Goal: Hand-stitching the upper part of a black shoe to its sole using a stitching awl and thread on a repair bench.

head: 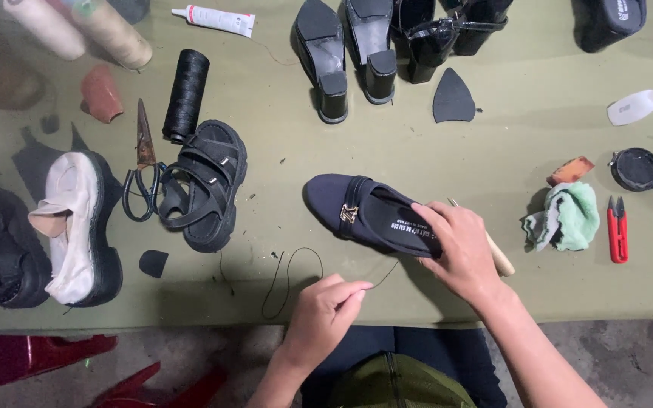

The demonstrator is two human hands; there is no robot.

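Evidently mid-stitch on the dark slip-on shoe [368, 214], lying on the green desk [538, 136] with toe away to the left. Right hand [459, 249] clamped over the shoe's heel end, fingers curled down on the insole, with a pale wooden tool handle [501, 259] poking out past the palm, probably an awl, though mostly hidden. Left hand [325, 311], just nearer the body, pinching black thread [290, 273] between thumb and forefinger; thread looping slack on the desk beyond the knuckles. Next move, by judgement: draw the thread taut without tilting the shoe, keeping the right-hand grip firm.

Printed strip with pale lettering on the insole, right beside the right fingertips. Gold-coloured metal emblem [348, 213] on the vamp, left of that hand. White glue tube [215, 19] with a red end, far beyond the left hand. Round black tin lid [635, 168] and red thread snips [617, 229] well right of the right hand, green cloth [570, 217] between.
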